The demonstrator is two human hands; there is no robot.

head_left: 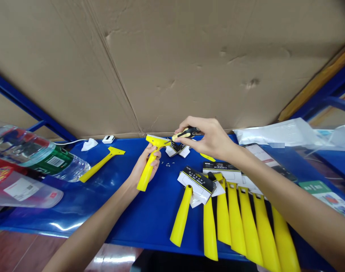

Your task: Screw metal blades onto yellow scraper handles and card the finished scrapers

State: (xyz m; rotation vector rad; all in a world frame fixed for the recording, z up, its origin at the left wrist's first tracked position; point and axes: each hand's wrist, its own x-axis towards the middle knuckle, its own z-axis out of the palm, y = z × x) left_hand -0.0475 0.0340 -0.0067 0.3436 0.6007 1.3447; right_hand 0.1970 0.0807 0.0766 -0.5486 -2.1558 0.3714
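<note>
My left hand (146,162) is wrapped round the handle of a yellow scraper (145,175), its wide head pointing away from me. My right hand (208,136) grips a black and pale-yellow screwdriver (186,133), whose tip meets the right side of the scraper head. Whether the tip sits in a screw is too small to tell. Several small screws (168,164) lie on the blue table just right of the scraper. Beyond them, partly behind my right hand, are black-and-white cards (174,149).
Another yellow scraper (103,164) lies at left, near a water bottle (47,151) and a plastic cup (25,189). Several yellow handles (235,219) with packaging cards (196,181) line the right front of the blue table (127,223). A phone (270,160) lies beneath my right forearm's far side.
</note>
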